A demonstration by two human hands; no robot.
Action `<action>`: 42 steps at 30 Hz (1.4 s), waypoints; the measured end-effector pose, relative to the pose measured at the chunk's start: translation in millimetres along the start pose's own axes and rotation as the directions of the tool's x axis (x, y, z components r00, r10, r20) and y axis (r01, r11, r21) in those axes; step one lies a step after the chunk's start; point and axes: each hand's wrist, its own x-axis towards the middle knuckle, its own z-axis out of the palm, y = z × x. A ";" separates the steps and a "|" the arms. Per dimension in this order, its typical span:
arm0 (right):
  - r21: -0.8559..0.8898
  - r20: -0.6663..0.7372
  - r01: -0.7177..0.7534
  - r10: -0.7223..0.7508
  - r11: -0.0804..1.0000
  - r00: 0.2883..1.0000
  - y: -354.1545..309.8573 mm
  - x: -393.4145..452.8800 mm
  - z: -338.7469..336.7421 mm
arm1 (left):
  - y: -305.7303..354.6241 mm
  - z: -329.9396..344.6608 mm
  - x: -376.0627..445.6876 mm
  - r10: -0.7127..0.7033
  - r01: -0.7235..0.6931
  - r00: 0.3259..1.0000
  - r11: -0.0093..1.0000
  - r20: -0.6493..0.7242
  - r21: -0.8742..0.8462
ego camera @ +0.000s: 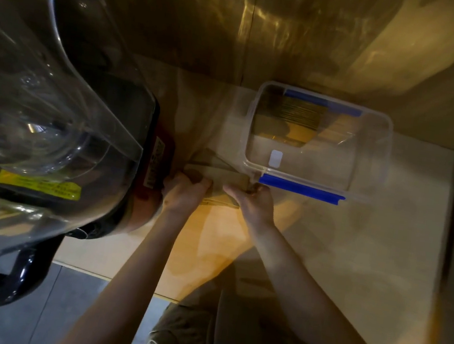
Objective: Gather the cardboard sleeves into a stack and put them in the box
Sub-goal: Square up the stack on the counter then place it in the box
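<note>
- Brown cardboard sleeves (216,177) lie in a loose, fanned pile on the pale counter (355,248), with their edges not yet squared up.
- The left hand (184,195) is closed on the pile's left end and the right hand (256,205) on its right end, so the pile is pressed between the two; the fingertips are partly hidden under the cardboard.
- The pile's long side runs left to right, from one hand across to the other.
- The clear plastic box (386,153), open at the top, with blue clips (302,188), stands just beyond and to the right of the pile; its near-left corner is just beside the sleeves, and whether they touch cannot be told.
- A batch of sleeves already stands on edge at the box's far end.
- The right hand is the nearer to the box, so the carry will probably go up, forward and rightward over the near rim.
- A large glass blender jug (54,106) on a dark base crowds the left hand's side.
</note>
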 end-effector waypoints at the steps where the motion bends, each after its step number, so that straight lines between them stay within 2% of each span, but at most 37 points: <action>1: 0.003 0.000 -0.011 0.011 1.000 1.000 0.2 0.8 3.2 | -0.8 -0.3 0.4 0.004 -0.004 1.000 1.000 0.005 -0.007; 4: 0.011 -0.016 -0.043 0.043 0.999 0.999 -1.6 2.6 10.3 | -3.0 -0.8 -0.5 0.000 -0.001 1.000 0.995 -0.003 -0.104; 8: -0.062 -0.007 -0.060 0.060 0.996 0.998 -2.6 3.0 8.5 | -2.9 -0.4 -4.5 -0.035 0.031 0.999 0.971 -0.015 -0.238; 15: -0.064 0.124 -0.238 0.244 0.969 0.962 -0.1 2.4 -9.0 | -9.6 -0.2 -7.6 -0.024 0.022 1.000 0.959 -0.003 -0.283; 19: -0.198 0.141 -0.147 0.177 0.969 0.974 4.3 -8.0 -19.8 | -17.7 0.3 -22.0 0.039 -0.007 0.997 0.902 0.065 -0.431; 22: -0.162 0.173 -0.074 0.102 0.984 0.980 4.9 -22.5 -34.5 | -25.0 5.1 -34.8 0.158 -0.090 0.982 0.867 0.099 -0.490; 25: -0.208 0.163 0.036 -0.002 0.977 0.987 11.7 -37.2 -55.4 | -30.2 15.2 -46.7 0.256 -0.198 0.963 0.884 0.085 -0.424; 28: -0.253 0.025 0.092 -0.088 0.963 0.996 22.2 -50.4 -74.6 | -31.1 29.1 -57.9 0.357 -0.286 0.928 0.867 0.109 -0.408; 31: -0.249 -0.046 0.149 -0.166 0.957 0.985 30.9 -64.8 -96.2 | -32.3 45.3 -65.9 0.489 -0.431 0.861 0.846 0.138 -0.313; 35: -0.376 -0.106 0.200 -0.256 0.905 0.961 39.7 -76.9 -120.8 | -33.1 64.0 -79.5 0.635 -0.610 0.763 0.769 0.119 -0.194; 39: -0.396 -0.150 0.208 -0.286 0.895 0.946 53.6 -81.8 -129.2 | -36.4 78.1 -83.9 0.694 -0.679 0.713 0.719 0.102 -0.145; 42: -0.529 -0.157 0.234 -0.365 0.816 0.918 65.2 -78.0 -133.3 | -40.7 83.4 -81.4 0.700 -0.692 0.708 0.714 0.093 -0.103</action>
